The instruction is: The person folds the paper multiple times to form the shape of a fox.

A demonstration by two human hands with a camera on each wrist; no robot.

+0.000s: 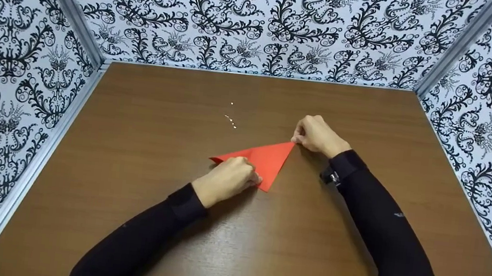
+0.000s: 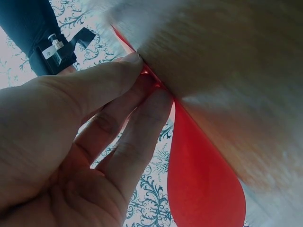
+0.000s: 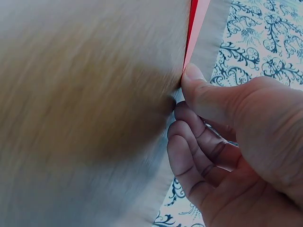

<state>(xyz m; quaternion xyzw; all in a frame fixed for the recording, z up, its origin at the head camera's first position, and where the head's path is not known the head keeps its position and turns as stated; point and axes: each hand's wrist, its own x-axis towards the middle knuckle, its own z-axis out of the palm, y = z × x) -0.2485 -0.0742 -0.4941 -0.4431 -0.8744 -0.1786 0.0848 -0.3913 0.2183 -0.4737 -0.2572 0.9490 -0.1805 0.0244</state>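
A sheet of red paper (image 1: 273,159), folded over into a triangle-like shape, lies on the brown table. My left hand (image 1: 232,177) is over its near side and pinches the edge between thumb and fingers. In the left wrist view the paper (image 2: 203,175) bulges in a rounded loop beside those fingertips. At the far right corner, my right hand (image 1: 318,134) pinches the tip. The right wrist view shows the thumb at the end of a narrow strip of the paper (image 3: 195,28), the other fingers curled below. The left hand hides part of the near edge.
Small white marks (image 1: 231,120) dot the wooden table (image 1: 160,114) beyond the paper. Patterned black-and-white walls (image 1: 245,22) with metal rails (image 1: 64,6) enclose the back and sides. A small camera device (image 1: 329,177) sits at the right wrist.
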